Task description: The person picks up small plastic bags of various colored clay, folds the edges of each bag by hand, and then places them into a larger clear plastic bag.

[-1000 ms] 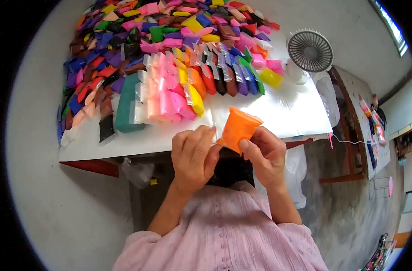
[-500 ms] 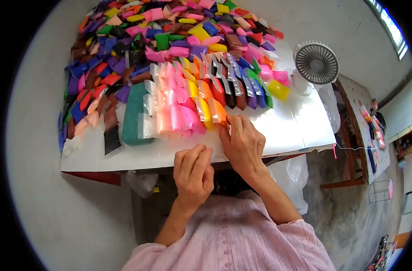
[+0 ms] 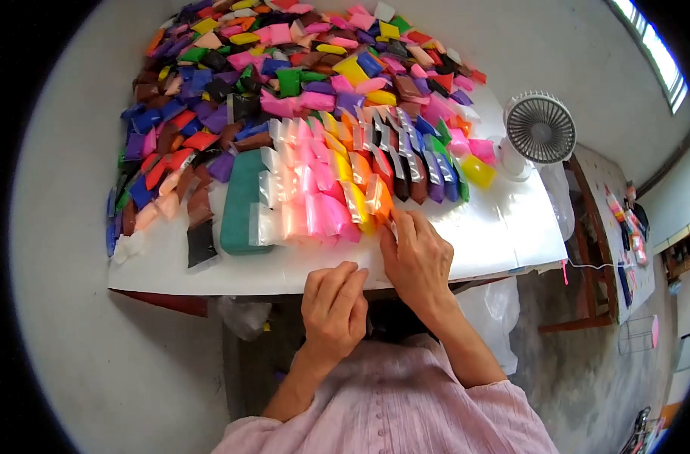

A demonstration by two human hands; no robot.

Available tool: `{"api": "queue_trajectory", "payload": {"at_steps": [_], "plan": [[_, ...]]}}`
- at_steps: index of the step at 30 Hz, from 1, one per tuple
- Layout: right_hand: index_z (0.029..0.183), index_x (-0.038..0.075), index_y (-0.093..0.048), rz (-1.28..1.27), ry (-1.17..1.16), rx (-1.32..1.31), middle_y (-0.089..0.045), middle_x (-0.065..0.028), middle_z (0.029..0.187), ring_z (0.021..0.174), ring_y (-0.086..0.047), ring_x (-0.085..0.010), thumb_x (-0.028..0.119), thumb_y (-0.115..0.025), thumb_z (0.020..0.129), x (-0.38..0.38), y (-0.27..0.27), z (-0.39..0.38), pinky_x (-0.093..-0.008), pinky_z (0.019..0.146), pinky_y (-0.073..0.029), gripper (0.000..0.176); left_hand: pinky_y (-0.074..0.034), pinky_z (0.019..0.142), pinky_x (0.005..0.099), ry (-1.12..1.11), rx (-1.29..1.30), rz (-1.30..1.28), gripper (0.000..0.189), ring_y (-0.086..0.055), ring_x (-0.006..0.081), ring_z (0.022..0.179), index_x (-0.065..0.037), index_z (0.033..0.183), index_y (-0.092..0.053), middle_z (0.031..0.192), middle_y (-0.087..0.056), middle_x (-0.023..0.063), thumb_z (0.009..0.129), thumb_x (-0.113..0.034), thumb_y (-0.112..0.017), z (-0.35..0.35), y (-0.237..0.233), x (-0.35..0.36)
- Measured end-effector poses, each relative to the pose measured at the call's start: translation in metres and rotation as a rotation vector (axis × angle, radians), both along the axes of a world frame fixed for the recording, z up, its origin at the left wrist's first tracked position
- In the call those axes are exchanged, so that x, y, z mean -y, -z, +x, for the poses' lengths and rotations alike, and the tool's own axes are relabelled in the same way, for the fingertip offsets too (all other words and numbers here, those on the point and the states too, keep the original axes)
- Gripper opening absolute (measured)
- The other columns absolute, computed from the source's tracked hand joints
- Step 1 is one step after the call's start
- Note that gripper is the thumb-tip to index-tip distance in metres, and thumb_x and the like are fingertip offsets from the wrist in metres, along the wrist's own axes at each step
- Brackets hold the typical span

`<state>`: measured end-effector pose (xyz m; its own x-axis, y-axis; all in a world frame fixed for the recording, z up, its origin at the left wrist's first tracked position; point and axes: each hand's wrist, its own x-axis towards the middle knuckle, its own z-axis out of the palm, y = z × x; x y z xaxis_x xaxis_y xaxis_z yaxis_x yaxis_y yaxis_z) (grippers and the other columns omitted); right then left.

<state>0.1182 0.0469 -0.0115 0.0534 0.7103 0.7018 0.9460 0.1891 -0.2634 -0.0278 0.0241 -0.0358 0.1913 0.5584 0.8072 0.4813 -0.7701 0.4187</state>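
Rows of small filled plastic packets overlap on the white table, running from pale peach packets [image 3: 292, 219] through pink packets [image 3: 328, 214] and yellow to orange, then red, black, brown, purple, blue and green. My right hand [image 3: 419, 253] is closed, its thumb and forefinger at the lower edge of the front orange packet [image 3: 379, 197]. Exactly how the fingertips grip it is partly hidden. My left hand [image 3: 334, 303] hovers by the table's front edge, below the pink packets. Its fingers are curled together, and nothing shows in them. Left of the rows lies a teal block [image 3: 242, 204].
A large heap of mixed coloured packets [image 3: 288, 79] covers the back and left of the table [image 3: 504, 227]. A white fan [image 3: 540, 129] stands at the right. A black packet [image 3: 202, 244] lies near the front left. Clear plastic bags [image 3: 490, 314] hang below the edge.
The whole view has shifted slightly, so the table and packets appear lower and further right. Both hands keep nearly the same places relative to the packets.
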Motion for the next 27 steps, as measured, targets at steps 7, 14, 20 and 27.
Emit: {"api": "queue_trajectory", "payload": {"at_steps": [7, 14, 20, 27], "plan": [[0.101, 0.002, -0.058, 0.027, -0.007, -0.012, -0.061, -0.012, 0.087, 0.074, -0.064, -0.0289, 0.008, -0.065, 0.081, -0.005, 0.004, 0.001, -0.0375, 0.058, -0.051, 0.022, -0.05, 0.074, 0.0371, 0.005, -0.015, 0.024, 0.026, -0.059, 0.0313, 0.084, 0.003, 0.098, -0.067, 0.099, -0.064, 0.0145, 0.074, 0.011, -0.061, 0.002, -0.004, 0.003], [0.1, 0.004, -0.058, 0.004, -0.064, -0.168, -0.061, -0.01, 0.085, 0.07, -0.063, -0.0283, 0.009, -0.069, 0.081, 0.015, 0.004, 0.013, -0.0376, 0.057, -0.05, 0.022, -0.05, 0.074, 0.0367, 0.028, -0.038, 0.009, 0.024, -0.059, 0.0309, 0.083, 0.003, 0.098, -0.067, 0.098, -0.065, 0.0143, 0.075, 0.01, -0.062, 0.004, -0.01, 0.008], [0.088, 0.004, -0.058, -0.032, -0.072, -0.275, -0.06, -0.0088, 0.077, 0.062, -0.061, -0.0259, 0.008, -0.07, 0.082, 0.034, 0.001, 0.033, -0.0348, 0.052, -0.047, 0.014, -0.051, 0.073, 0.0362, 0.059, -0.039, 0.007, 0.023, -0.059, 0.0303, 0.083, 0.003, 0.098, -0.067, 0.097, -0.065, 0.0139, 0.076, 0.01, -0.063, 0.011, -0.009, 0.01], [0.084, 0.004, -0.057, 0.055, -0.106, -0.303, -0.059, -0.0092, 0.075, 0.061, -0.06, -0.0275, 0.005, -0.069, 0.082, 0.035, 0.011, 0.048, -0.0353, 0.053, -0.047, 0.012, -0.049, 0.075, 0.0386, 0.142, -0.078, 0.032, 0.032, -0.057, 0.0311, 0.084, 0.003, 0.102, -0.065, 0.101, -0.062, 0.0144, 0.071, 0.007, -0.062, 0.024, -0.007, 0.006]]}}
